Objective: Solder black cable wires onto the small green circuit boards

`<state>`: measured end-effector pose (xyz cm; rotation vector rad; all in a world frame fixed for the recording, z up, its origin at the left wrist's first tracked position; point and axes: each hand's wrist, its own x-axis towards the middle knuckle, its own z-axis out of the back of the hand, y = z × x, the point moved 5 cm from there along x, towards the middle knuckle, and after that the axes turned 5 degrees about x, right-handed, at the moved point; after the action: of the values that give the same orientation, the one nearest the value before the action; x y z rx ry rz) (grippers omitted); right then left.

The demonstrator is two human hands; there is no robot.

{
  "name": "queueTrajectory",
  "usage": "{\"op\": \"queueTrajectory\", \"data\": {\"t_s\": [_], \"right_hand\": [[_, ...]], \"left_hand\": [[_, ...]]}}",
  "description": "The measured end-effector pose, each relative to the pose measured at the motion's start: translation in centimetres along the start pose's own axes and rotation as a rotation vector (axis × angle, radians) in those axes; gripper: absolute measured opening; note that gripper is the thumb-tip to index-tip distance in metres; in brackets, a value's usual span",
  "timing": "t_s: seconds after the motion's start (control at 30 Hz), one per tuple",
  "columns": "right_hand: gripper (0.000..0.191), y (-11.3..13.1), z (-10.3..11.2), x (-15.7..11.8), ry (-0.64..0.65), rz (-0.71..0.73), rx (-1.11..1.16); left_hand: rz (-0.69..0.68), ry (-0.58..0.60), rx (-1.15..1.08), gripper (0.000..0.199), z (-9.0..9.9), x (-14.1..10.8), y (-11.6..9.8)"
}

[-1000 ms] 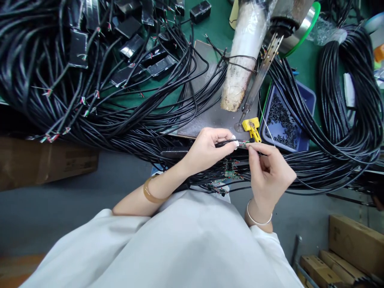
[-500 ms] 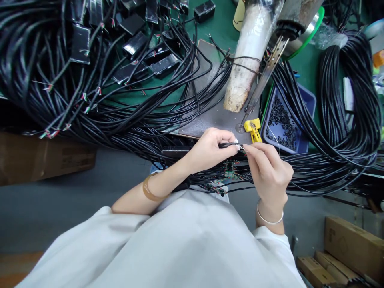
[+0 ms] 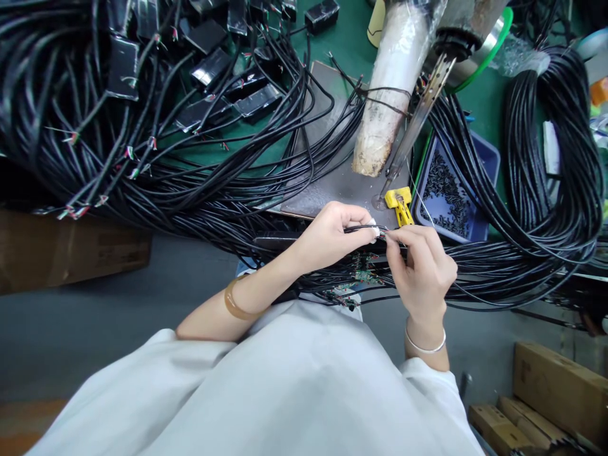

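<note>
Near the table's front edge, my left hand (image 3: pixel 332 233) is closed on a black cable (image 3: pixel 355 227), with white wrapping on its fingertips. My right hand (image 3: pixel 422 269) pinches the thin wire ends (image 3: pixel 384 233) at that cable's tip, so the fingertips of both hands almost meet. Small green circuit boards (image 3: pixel 365 269) with red specks lie among black cables just below the hands. Beyond the fingers stands a yellow clip (image 3: pixel 400 204), close to the tip of a soldering iron (image 3: pixel 418 120) that slants down from above.
A thick bundle of black cables (image 3: pixel 228 183) with black boxes covers the left. A blue bin (image 3: pixel 479 231) of small black pieces sits right of the clip, beside a large cable coil (image 3: pixel 522 126). A plastic-wrapped white cylinder (image 3: pixel 387 107) leans over the grey plate (image 3: pixel 327 183). Cardboard boxes (image 3: pixel 555 386) stand below right.
My right hand has shifted slightly left, and its fingers have closed in on the wire ends at the cable tip. My left hand stays nearly in place.
</note>
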<state>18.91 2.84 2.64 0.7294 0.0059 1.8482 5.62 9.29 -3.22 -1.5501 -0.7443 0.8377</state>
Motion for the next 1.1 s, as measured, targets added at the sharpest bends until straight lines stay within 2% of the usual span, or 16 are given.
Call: {"op": "queueTrajectory", "data": {"t_s": [0.1,0.2,0.3,0.57,1.0,1.07,1.1], "right_hand": [[0.006,-0.8,0.5,-0.1,-0.151,-0.204,0.172],[0.006,-1.0,0.6,0.0,-0.147,-0.289,0.249],[0.009,-0.6,0.3,0.2,-0.070,-0.277,0.282],[0.009,-0.2,0.2,0.5,-0.050,-0.247,0.255],[0.013,1.2,0.4,0.5,0.051,-0.108,-0.006],[0.018,1.4,0.8,0.4,-0.016,-0.105,0.046],[0.021,1.5,1.3,0.3,-0.102,-0.115,0.100]], "left_hand": [[0.000,0.004,-0.026,0.020,0.0,0.0,-0.1],[0.007,-0.003,-0.022,0.020,0.0,0.1,-0.1],[0.005,-0.007,-0.021,0.021,0.0,0.1,0.0],[0.007,-0.017,-0.021,0.019,0.0,0.0,-0.1],[-0.015,0.019,0.004,0.021,0.0,-0.1,-0.2],[0.006,0.072,-0.049,0.022,0.2,-0.1,-0.2],[0.032,0.103,-0.094,0.022,0.3,-0.1,-0.2]]}}
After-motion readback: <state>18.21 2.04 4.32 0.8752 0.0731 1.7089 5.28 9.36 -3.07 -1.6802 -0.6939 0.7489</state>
